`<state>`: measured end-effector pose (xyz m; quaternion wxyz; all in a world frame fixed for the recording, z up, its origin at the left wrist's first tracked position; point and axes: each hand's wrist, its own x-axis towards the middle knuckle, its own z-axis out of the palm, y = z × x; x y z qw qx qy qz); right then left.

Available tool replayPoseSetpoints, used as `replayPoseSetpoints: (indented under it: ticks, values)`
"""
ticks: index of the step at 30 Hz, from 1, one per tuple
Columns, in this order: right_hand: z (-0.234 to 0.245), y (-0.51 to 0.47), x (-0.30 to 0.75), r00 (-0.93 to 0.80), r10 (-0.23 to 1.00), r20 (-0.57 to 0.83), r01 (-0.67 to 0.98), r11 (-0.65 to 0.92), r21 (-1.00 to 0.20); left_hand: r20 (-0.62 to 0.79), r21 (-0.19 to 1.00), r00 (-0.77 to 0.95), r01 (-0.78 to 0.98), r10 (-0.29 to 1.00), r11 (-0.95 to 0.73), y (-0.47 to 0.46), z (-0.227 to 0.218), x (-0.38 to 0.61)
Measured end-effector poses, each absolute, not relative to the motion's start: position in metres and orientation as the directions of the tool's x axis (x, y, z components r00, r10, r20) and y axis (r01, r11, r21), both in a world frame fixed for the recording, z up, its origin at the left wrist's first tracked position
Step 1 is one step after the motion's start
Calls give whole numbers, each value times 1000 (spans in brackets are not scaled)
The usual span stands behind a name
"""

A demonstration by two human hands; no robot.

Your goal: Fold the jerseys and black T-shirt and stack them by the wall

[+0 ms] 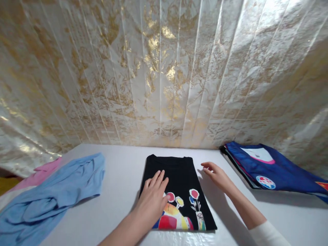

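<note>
A black T-shirt [179,174], folded into a neat rectangle, lies on the white table in front of me. Its lower part carries a colourful print of flowers and a vase, and the neckline points away from me. My left hand [155,194] rests flat on the left side of the shirt, fingers stretched out and slightly spread, covering part of the print. Just off the shirt's right edge, my right hand [215,174] hovers above the table with its fingers loosely extended and nothing in them.
On the left, a crumpled light blue garment [77,181] lies over a pink one [38,176]. A stack of folded clothes with a dark blue shirt [282,171] on top sits at the right. Behind the white table [120,171] hangs a gold-and-silver patterned curtain [164,75].
</note>
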<state>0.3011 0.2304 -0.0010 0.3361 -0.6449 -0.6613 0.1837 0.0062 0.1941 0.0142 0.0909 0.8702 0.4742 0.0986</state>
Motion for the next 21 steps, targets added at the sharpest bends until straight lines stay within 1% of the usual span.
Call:
replayPoseSetpoints:
  ticks: [1, 3, 5, 7, 8, 10, 12, 14, 17, 21]
  values:
    - [-2, 219, 304, 62, 980, 189, 729, 85, -679, 128, 253, 561, 779, 818, -574, 207, 17, 18]
    - [-4, 193, 302, 37, 990, 139, 728, 69, -682, 226, 255, 661, 668, 715, -699, 233, 23, 45]
    - [-4, 167, 295, 6, 996, 86, 733, 54, -678, 285, 247, 789, 489, 545, -837, 258, 26, 74]
    - [-3, 144, 287, -11, 999, 48, 743, 41, -668, 277, 235, 875, 339, 397, -911, 277, 26, 101]
    - [-2, 135, 285, -21, 999, 33, 744, 38, -667, 264, 231, 902, 286, 343, -930, 284, 24, 112]
    - [0, 121, 283, -48, 999, 18, 732, 47, -680, 254, 228, 927, 220, 276, -949, 291, 21, 126]
    - [1, 112, 283, -82, 996, 17, 712, 71, -698, 267, 230, 931, 191, 250, -954, 292, 18, 131]
    - [1, 105, 283, -118, 993, 29, 691, 103, -715, 290, 241, 922, 189, 256, -952, 290, 17, 128]
    - [-1, 99, 282, -179, 982, 55, 640, 159, -752, 313, 273, 905, 204, 287, -940, 288, 16, 121]
    - [-4, 98, 280, -220, 967, 131, 563, 236, -792, 328, 325, 882, 231, 339, -917, 281, 18, 114]
